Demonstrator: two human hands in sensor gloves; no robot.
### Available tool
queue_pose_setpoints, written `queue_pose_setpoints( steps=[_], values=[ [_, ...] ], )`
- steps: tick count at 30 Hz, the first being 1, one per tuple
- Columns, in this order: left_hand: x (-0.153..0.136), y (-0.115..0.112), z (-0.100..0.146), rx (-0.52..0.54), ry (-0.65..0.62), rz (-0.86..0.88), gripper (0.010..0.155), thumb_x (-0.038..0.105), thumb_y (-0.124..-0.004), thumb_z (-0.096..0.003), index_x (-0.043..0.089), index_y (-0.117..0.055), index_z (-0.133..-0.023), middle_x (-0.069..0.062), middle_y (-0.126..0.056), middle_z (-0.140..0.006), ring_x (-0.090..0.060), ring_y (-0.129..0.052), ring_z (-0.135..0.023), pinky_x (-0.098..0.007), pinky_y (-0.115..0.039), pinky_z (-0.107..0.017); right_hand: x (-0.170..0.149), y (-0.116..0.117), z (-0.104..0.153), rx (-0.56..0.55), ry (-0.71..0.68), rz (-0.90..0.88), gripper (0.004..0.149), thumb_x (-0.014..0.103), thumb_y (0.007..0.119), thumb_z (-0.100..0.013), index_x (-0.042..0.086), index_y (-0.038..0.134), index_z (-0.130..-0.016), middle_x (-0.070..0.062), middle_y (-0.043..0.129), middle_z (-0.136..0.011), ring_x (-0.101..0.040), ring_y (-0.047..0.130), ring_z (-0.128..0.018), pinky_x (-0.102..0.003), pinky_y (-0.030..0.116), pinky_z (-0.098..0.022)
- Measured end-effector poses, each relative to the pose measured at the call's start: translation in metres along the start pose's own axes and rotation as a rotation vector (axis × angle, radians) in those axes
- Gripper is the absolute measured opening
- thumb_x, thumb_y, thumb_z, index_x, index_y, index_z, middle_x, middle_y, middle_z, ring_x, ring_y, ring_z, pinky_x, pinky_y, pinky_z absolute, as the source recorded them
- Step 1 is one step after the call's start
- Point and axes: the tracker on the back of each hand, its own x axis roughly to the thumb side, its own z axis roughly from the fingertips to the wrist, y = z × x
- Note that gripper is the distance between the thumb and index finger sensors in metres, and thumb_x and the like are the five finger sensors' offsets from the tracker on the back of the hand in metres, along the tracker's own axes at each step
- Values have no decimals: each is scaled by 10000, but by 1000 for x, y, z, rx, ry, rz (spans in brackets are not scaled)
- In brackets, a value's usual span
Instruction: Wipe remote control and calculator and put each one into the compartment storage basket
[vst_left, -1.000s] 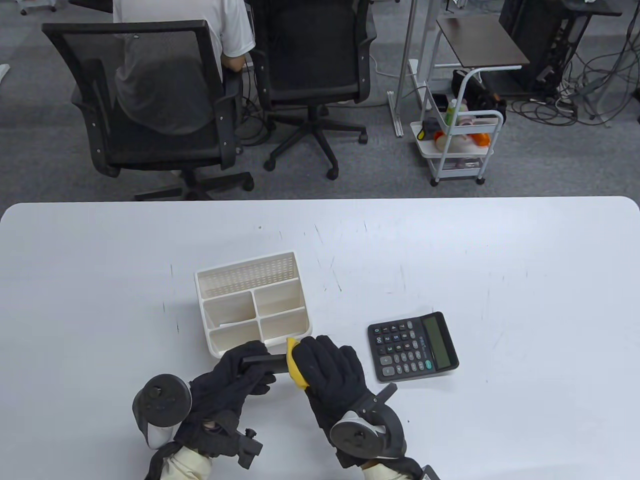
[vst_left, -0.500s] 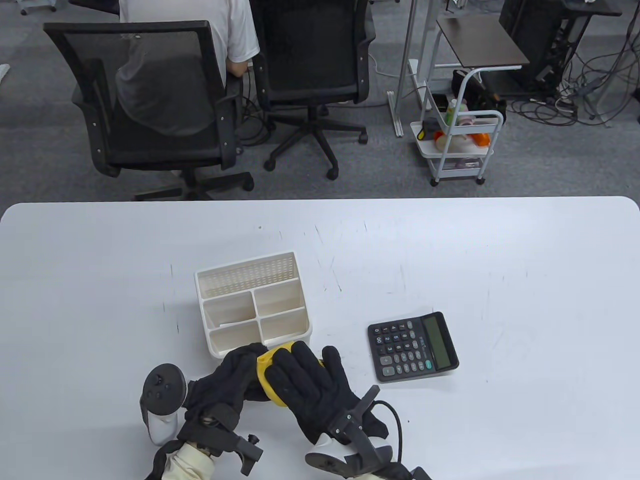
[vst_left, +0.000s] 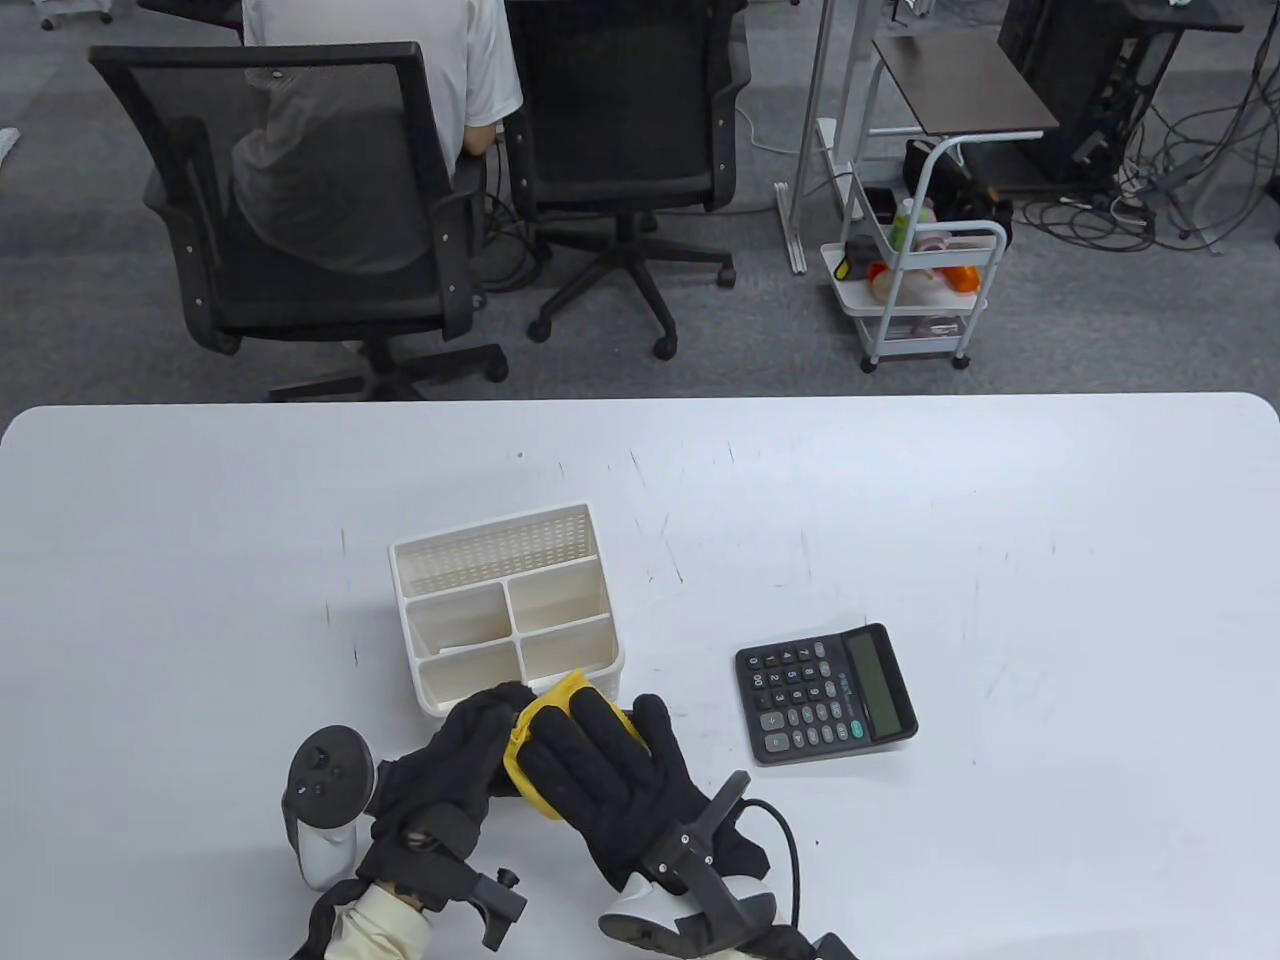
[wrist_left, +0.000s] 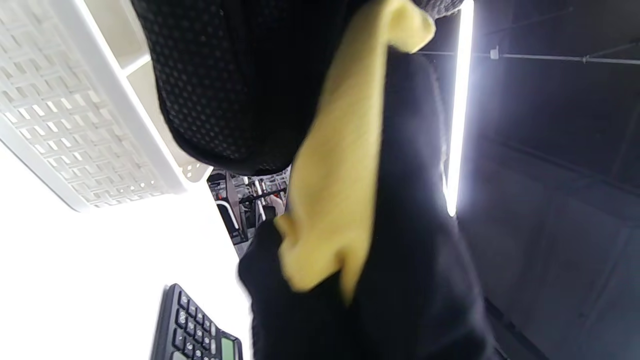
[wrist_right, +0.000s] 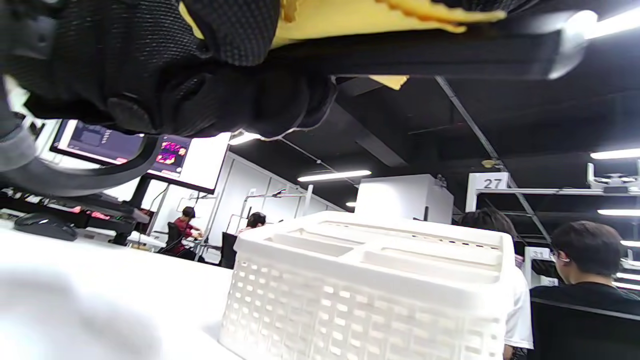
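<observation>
Remote control (wrist_right: 425, 52) held above desk (vst_left: 1050, 560) near front edge by left hand (vst_left: 470, 745); right hand (vst_left: 600, 780) presses yellow cloth (vst_left: 548, 705) along it. Wiping under way. Basket (vst_left: 500, 540) compartments bare. Calculator (vst_left: 825, 692) untouched, right of basket, both steps outstanding.
</observation>
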Motion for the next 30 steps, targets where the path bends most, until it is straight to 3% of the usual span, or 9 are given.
queue_pose_setpoints(
  steps=[3,11,19,23,30],
  values=[
    [2,5,1,15,-4,6,505,441,-586,-596,121,-668,-978,-133,-938,-837,-264,-1108,-652,-323,-1016,-424,-3,-2,3,-2,-1,26,549,226,695,-570,205,529,-1093,-94,443,-1185,-404,418,-1059,-719,458,-640],
    [5,12,3,67,-24,-11,490,429,-599,-597,165,-621,-1010,-128,-950,-819,-254,-1119,-629,-317,-1019,-411,-23,-5,10,-37,176,-59,554,224,691,-572,157,531,-1098,-158,519,-1167,-437,496,-1033,-713,486,-632],
    [3,0,1,5,-17,-40,484,420,-606,-600,211,-589,-1036,-120,-961,-809,-252,-1124,-621,-317,-1022,-405,-4,-1,3,-18,37,-39,571,232,689,-572,166,493,-1104,-149,471,-1177,-442,467,-1043,-730,460,-633],
    [4,4,1,24,-23,-33,481,416,-607,-600,195,-599,-1028,-111,-968,-798,-247,-1125,-615,-316,-1021,-401,-4,-1,4,-13,-5,-13,564,233,689,-572,189,498,-1101,-124,456,-1186,-432,453,-1051,-734,453,-634],
    [6,21,4,115,-28,-14,458,415,-612,-599,208,-629,-1007,-115,-975,-783,-247,-1132,-592,-310,-1025,-384,-23,-3,11,-23,95,-22,563,232,688,-573,163,508,-1102,-152,501,-1176,-445,495,-1037,-730,466,-632]
  ],
)
